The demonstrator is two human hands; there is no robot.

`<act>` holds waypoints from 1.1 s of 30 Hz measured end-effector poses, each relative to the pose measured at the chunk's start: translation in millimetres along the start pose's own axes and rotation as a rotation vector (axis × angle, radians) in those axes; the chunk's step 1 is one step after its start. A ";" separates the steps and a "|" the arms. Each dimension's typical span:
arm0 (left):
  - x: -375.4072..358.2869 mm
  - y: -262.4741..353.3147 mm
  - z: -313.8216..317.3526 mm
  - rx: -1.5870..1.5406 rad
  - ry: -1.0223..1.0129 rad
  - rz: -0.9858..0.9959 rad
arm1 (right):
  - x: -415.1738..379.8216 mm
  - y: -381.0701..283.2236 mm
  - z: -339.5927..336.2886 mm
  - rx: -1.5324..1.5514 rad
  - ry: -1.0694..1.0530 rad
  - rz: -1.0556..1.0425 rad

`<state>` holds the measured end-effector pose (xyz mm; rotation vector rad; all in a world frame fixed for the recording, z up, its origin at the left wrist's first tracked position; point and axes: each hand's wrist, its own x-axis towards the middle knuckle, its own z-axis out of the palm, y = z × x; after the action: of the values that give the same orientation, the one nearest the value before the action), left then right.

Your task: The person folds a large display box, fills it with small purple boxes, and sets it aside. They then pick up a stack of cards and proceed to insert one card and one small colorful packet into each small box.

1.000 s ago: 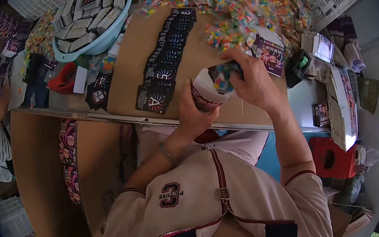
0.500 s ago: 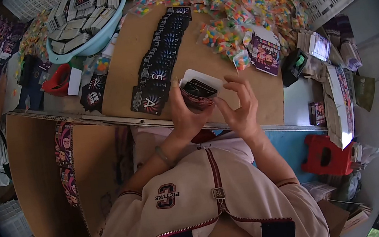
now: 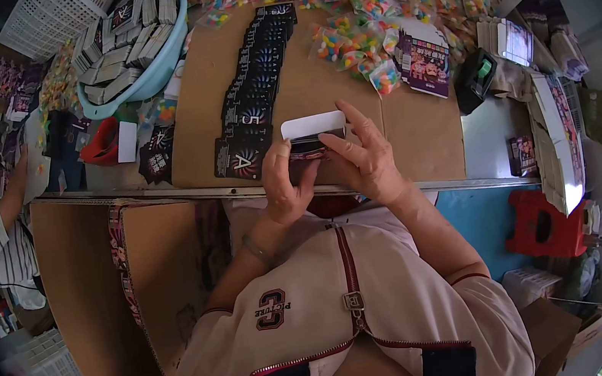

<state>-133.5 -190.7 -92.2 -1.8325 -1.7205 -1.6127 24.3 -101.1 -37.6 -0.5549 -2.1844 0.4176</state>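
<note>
Close to the table's front edge, I hold a small card box (image 3: 306,155) upright with its white flap (image 3: 314,125) raised and dark cards showing in its mouth. My left hand (image 3: 286,188) is closed round the left side, thumb and fingers on the box. From the right, my right hand (image 3: 372,161) grips it too, one finger bent over the mouth and another at the flap's right edge. Left of the box, an overlapping row of black printed cards (image 3: 256,90) runs away from me. Below the mouth, the box's front is partly hidden by my fingers.
Small bags of colourful candy (image 3: 343,47) are heaped at the back. A blue basin (image 3: 180,32) holds many card stacks. Purple printed boxes (image 3: 425,66) lie right, beside a black tape-dispenser-like object (image 3: 476,81). A red object (image 3: 102,144) sits left. Another person's arm (image 3: 13,194) shows far left.
The box has turned more upright, its flap now standing squarely across the top. My right fingers have come in from beside it onto the mouth and flap. The whole view has shifted slightly.
</note>
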 end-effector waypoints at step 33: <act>58.0 -15.3 -48.8 -0.596 -0.493 -0.496 | 2.1 0.5 -23.4 0.528 -0.177 0.563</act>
<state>-187.2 -184.6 -37.0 -2.3610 -2.2069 -2.1903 41.7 -97.1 -22.3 -0.8460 -1.9309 1.3391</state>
